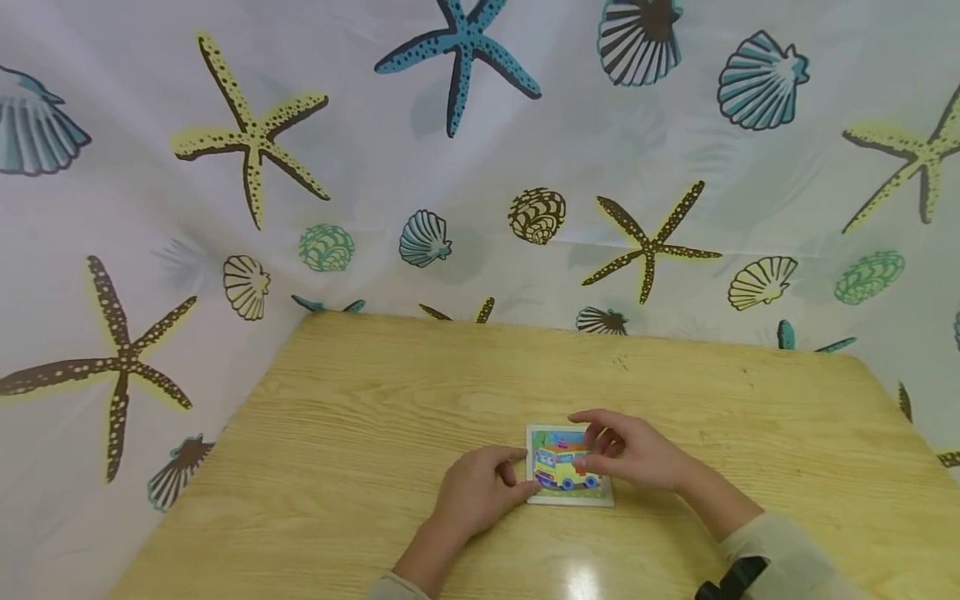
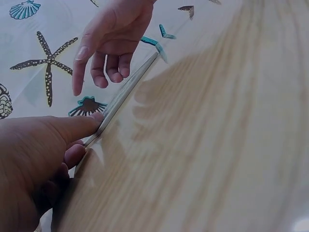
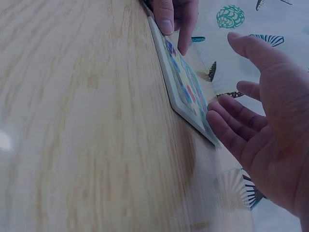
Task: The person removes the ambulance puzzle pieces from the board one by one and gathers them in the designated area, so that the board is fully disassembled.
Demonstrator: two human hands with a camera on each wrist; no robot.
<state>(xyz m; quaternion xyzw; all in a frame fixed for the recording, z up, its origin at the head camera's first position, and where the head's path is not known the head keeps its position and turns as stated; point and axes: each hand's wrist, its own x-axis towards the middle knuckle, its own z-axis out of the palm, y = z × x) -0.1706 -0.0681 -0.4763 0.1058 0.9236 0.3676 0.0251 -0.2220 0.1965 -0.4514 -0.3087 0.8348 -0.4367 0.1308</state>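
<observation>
A square picture board (image 1: 555, 473) with a white border and a cartoon bus on it lies flat on the wooden table. My left hand (image 1: 474, 492) holds the board by its left side, thumb at the near corner and index finger farther up that edge. In the left wrist view the board's thin edge (image 2: 129, 92) shows under the thumb. My right hand (image 1: 636, 452) hovers over the board's right part, its fingers loosely bent and nothing between them. The right wrist view shows that hand (image 3: 270, 116) beside the board, thumb spread away from the fingers.
The wooden table (image 1: 360, 417) stretches out on every side of the board. A white cloth (image 1: 495, 150) printed with starfish and shells hangs behind it and along its sides. A dark strap (image 1: 733, 578) goes round the right sleeve.
</observation>
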